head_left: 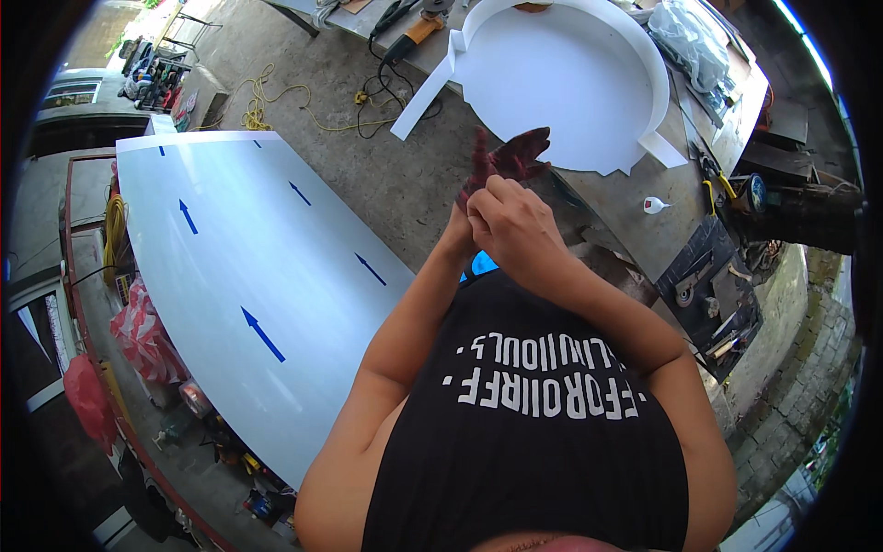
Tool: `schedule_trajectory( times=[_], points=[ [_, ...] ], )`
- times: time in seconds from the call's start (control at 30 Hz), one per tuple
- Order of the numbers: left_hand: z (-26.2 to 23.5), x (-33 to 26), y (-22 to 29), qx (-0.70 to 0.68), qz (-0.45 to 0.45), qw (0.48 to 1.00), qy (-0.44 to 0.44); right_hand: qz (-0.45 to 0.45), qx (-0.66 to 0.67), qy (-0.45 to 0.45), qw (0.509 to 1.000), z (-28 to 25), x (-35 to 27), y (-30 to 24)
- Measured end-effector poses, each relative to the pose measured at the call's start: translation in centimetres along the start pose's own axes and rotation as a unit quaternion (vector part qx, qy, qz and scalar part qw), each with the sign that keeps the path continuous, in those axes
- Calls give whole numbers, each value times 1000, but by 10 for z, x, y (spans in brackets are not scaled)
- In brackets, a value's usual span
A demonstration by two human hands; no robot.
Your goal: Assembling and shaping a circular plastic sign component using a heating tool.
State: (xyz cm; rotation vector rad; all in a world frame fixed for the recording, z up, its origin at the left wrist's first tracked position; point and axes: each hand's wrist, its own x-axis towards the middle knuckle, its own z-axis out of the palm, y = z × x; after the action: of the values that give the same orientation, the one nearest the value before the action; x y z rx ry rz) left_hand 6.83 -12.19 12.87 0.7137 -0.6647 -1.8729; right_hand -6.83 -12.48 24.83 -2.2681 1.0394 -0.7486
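Note:
A dark red work glove [526, 153] covers my left hand [487, 167], whose fingers are spread and point away from me. My bare right hand [515, 213] is closed at the left wrist, gripping the glove's cuff; its fingertips are partly hidden. Just beyond both hands, a large round white sheet piece [561, 87] lies on the worktable. A curved white strip [655, 69] stands along its rim, with loose ends sticking out at the left and right.
A long glossy sheet with blue arrows [267, 239] fills the left side. An angle grinder [416, 41] lies at the table's far edge, its cord hanging down. Pliers [717, 175], a small white bottle [654, 205] and a dark tool tray [708, 290] are at the right. Yellow cord [260, 106] trails across the floor.

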Motion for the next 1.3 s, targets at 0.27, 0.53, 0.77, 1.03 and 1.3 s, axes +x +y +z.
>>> schedule_trajectory(
  times=[0.27,0.53,0.77,1.03,1.3],
  points=[
    [95,29,91,-250,163,953,-49,6,12,80,997,-13,-16,11],
    [102,14,100,-147,187,971,-24,-61,-40,75,994,-10,-4,11],
    [79,18,133,-313,146,930,-124,-74,91,6,993,-10,5,-7],
    [67,31,157,-312,122,918,-215,-56,73,-26,995,-9,30,-20],
    [2,70,175,582,237,747,216,-3,-9,68,998,7,77,-41]
  ],
)
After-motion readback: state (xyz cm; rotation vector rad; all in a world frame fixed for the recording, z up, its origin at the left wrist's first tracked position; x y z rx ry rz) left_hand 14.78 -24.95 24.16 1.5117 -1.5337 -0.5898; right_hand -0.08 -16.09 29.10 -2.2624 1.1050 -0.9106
